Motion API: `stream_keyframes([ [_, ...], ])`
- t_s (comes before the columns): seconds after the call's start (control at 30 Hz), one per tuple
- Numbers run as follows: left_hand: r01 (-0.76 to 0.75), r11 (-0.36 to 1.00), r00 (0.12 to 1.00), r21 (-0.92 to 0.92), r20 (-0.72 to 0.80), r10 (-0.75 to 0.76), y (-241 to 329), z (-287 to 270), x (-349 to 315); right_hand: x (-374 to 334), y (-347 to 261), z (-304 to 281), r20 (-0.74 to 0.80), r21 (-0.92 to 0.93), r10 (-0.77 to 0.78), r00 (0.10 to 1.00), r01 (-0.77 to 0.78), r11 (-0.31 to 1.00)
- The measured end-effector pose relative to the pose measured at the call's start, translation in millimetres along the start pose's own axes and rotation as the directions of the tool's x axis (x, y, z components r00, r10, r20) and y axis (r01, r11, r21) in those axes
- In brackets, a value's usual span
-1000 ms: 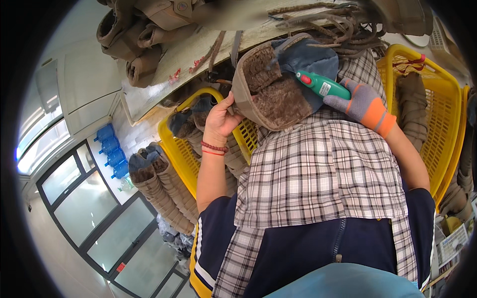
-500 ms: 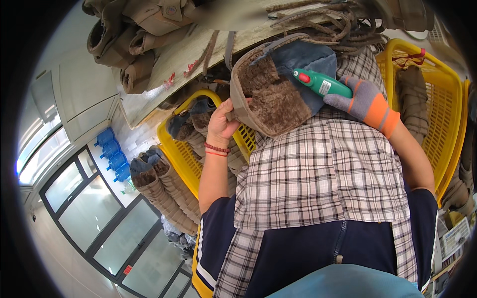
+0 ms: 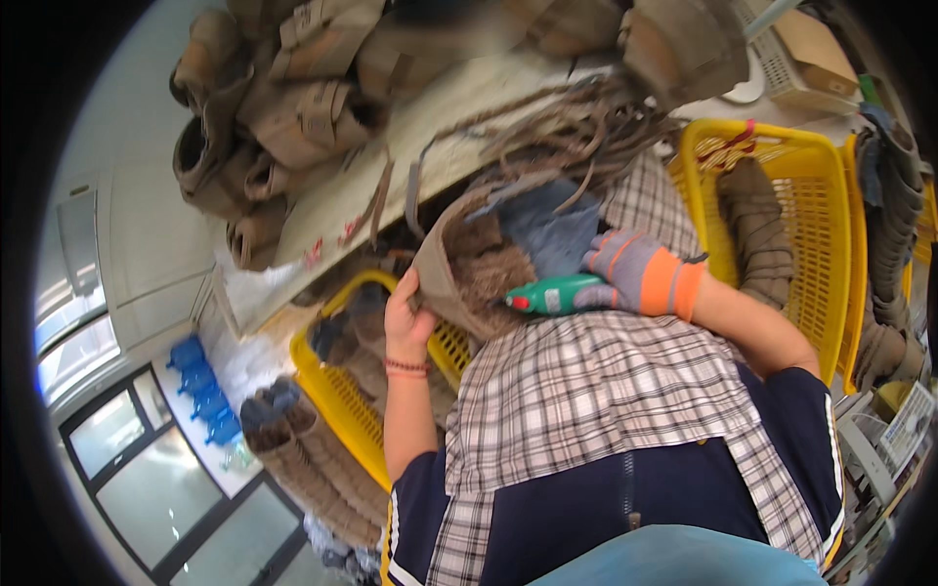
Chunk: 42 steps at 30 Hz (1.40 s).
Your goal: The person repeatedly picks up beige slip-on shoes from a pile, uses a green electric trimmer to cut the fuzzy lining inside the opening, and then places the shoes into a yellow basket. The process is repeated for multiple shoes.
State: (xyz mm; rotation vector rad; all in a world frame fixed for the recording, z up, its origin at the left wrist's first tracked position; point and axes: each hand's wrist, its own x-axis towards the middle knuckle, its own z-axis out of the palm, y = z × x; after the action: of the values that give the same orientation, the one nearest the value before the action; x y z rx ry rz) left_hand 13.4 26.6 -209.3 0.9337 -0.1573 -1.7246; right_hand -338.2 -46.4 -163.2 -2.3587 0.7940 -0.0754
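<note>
My bare left hand (image 3: pixel 408 320) grips the left edge of a brown fur-lined fabric piece (image 3: pixel 474 266), cup-shaped with a blue lining patch inside. Its thumb and fingers pinch the rim. My right hand (image 3: pixel 645 275), in a grey and orange glove, is closed round a green handheld power tool (image 3: pixel 557 296) with a red button. The tool's nose points left at the fur near the lower rim; the tip is too blurred to make out. A checked apron (image 3: pixel 596 400) lies under both hands.
Loose brown strips (image 3: pixel 547 137) lie on the workbench (image 3: pixel 277 283) ahead, beside piled brown pieces (image 3: pixel 308 127). Yellow baskets stand at right (image 3: pixel 829 293) and left (image 3: pixel 342 430), holding stacked pieces. Another stack (image 3: pixel 313 454) and blue water bottles (image 3: pixel 205 396) are at the left.
The tool has moved down and left, from the blue lining to the fur by the lower rim. Both hands and the fabric piece sit lower and further left in view, which has shifted too.
</note>
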Motion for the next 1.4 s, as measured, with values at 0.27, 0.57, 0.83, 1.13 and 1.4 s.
stream_keyframes([
  [0.27,0.003,0.999,1.0,-0.05,-0.005,-0.003,-1.8,6.8,-1.8,-21.2,27.9,-18.0,-0.174,0.412,0.219,0.96,-0.131,0.902],
  [0.57,-0.021,0.996,0.996,-0.088,-0.087,0.013,-3.1,-3.9,5.9,-11.6,63.0,-31.1,-0.571,0.606,0.511,0.642,-0.09,0.791],
  [0.83,-0.012,0.994,0.99,-0.112,-0.14,-0.003,-2.9,-1.8,2.3,-11.4,70.2,-57.7,-0.889,0.333,0.315,0.333,-0.006,0.943],
  [1.13,-0.08,0.991,0.985,-0.104,-0.162,0.063,-7.0,-8.1,7.8,-31.4,96.3,-92.4,-0.992,-0.021,0.034,0.123,-0.421,0.907],
  [1.4,-0.08,0.991,0.99,-0.105,-0.128,0.066,-4.4,4.0,5.3,-14.6,145.8,-158.8,-0.726,0.397,0.506,0.466,-0.317,0.862],
])
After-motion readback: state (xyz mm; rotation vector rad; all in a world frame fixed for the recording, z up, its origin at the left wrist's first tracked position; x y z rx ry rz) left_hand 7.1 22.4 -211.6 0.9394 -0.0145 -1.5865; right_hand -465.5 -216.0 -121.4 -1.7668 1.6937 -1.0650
